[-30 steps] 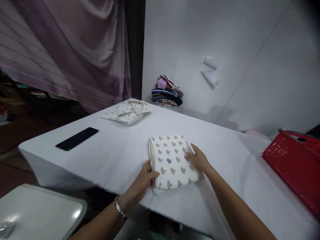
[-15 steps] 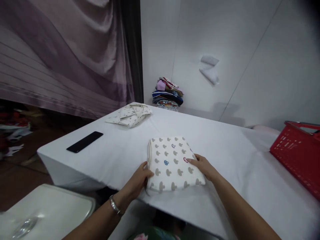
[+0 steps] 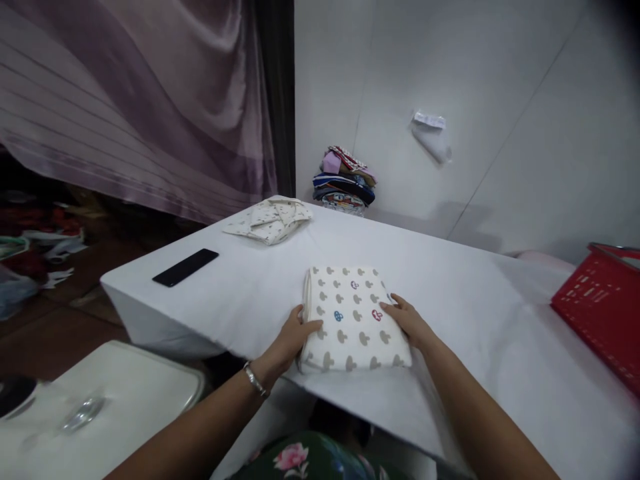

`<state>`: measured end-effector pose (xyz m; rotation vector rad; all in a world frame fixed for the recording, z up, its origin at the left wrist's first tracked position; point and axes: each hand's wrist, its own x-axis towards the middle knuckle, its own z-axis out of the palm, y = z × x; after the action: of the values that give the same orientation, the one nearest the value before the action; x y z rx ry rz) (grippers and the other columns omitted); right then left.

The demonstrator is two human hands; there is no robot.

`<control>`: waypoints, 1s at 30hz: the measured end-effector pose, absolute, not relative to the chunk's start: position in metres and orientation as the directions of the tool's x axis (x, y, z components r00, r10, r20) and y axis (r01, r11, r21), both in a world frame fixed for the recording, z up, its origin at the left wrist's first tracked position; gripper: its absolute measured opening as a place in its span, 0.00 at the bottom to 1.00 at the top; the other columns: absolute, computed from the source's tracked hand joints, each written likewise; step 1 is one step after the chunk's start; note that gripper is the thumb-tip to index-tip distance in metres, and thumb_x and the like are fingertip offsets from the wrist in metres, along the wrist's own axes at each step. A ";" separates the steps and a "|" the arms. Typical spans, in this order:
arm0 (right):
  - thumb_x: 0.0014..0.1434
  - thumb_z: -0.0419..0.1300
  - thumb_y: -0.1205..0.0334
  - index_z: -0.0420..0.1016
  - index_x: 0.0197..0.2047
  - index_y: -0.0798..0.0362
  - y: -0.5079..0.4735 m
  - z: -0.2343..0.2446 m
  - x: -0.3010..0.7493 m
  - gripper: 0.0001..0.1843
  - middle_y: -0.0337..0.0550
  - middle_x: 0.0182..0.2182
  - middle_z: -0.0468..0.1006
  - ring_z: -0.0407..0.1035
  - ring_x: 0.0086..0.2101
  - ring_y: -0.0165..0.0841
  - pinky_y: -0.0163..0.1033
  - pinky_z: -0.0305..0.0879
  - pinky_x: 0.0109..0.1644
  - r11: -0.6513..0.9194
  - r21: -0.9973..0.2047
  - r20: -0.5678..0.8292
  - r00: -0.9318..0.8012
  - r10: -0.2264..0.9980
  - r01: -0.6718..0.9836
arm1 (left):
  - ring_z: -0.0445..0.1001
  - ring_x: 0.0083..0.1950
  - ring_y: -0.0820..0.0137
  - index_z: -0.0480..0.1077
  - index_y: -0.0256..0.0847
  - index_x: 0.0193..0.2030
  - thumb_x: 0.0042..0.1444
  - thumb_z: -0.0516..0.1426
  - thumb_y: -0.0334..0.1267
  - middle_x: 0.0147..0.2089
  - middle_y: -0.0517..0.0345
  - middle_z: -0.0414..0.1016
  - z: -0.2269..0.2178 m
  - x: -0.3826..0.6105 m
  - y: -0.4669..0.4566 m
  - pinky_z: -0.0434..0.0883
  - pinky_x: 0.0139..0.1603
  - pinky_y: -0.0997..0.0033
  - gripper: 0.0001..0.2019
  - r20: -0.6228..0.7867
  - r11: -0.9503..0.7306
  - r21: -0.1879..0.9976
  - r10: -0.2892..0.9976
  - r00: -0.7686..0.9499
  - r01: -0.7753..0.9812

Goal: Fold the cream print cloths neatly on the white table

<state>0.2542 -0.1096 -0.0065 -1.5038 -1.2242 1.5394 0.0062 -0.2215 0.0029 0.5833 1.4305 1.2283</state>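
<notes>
A folded white cloth [image 3: 353, 320] printed with grey mushroom shapes and a few coloured ones lies at the front edge of the white-covered table [image 3: 260, 287]. My left hand [image 3: 295, 337] grips its left edge, thumb on top and the fingers partly hidden beneath or behind the side. On the opposite edge, my right hand [image 3: 407, 321] holds the cloth the same way, with the thumb resting near a red mushroom. Farther back on the left of the table sits another folded white garment [image 3: 273, 220] with a small print.
A black phone-like slab [image 3: 186, 267] lies toward the table's left edge. At the right stands a red plastic basket [image 3: 595, 300]. Folded clothes [image 3: 345, 180] are stacked by the back wall. A white lidded box [image 3: 135, 393] is at lower left, below table height.
The view has shifted, so most things sit a little to the right and higher. Both hands stay on the sides of the folded cloth, which keeps its place at the table's front edge.
</notes>
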 end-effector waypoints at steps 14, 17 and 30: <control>0.48 0.61 0.49 0.57 0.63 0.55 -0.117 -0.031 0.297 0.41 0.48 0.42 0.75 0.72 0.37 0.38 0.41 0.69 0.41 -0.161 -0.877 -0.172 0.017 0.985 0.453 | 0.70 0.51 0.57 0.38 0.38 0.67 0.42 0.65 0.39 0.58 0.39 0.65 -0.014 0.015 -0.210 0.69 0.50 0.59 0.51 -0.350 0.325 0.915 0.934 -0.070 -0.239; 0.51 0.57 0.47 0.61 0.60 0.56 -0.117 -0.023 0.297 0.37 0.51 0.48 0.72 0.69 0.44 0.43 0.47 0.64 0.50 -0.019 -0.677 -0.024 0.004 1.000 0.736 | 0.71 0.50 0.60 0.43 0.38 0.66 0.43 0.64 0.43 0.56 0.41 0.67 -0.020 0.009 -0.213 0.69 0.49 0.62 0.47 -0.320 0.305 0.940 0.944 -0.081 -0.152; 0.62 0.47 0.53 0.61 0.61 0.54 -0.139 -0.005 0.172 0.27 0.48 0.61 0.59 0.49 0.61 0.40 0.51 0.44 0.64 0.588 -0.443 0.180 -0.575 0.798 0.677 | 0.67 0.26 0.72 0.71 0.37 0.25 0.47 0.54 0.39 0.23 0.58 0.70 -0.018 -0.022 -0.148 0.61 0.26 0.74 0.09 -0.127 0.183 0.929 0.974 -0.186 0.322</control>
<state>0.1720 -0.1394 -0.0047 -1.1930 -2.4590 0.4660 -0.0216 -0.1483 -0.0184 1.2501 1.6553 1.0223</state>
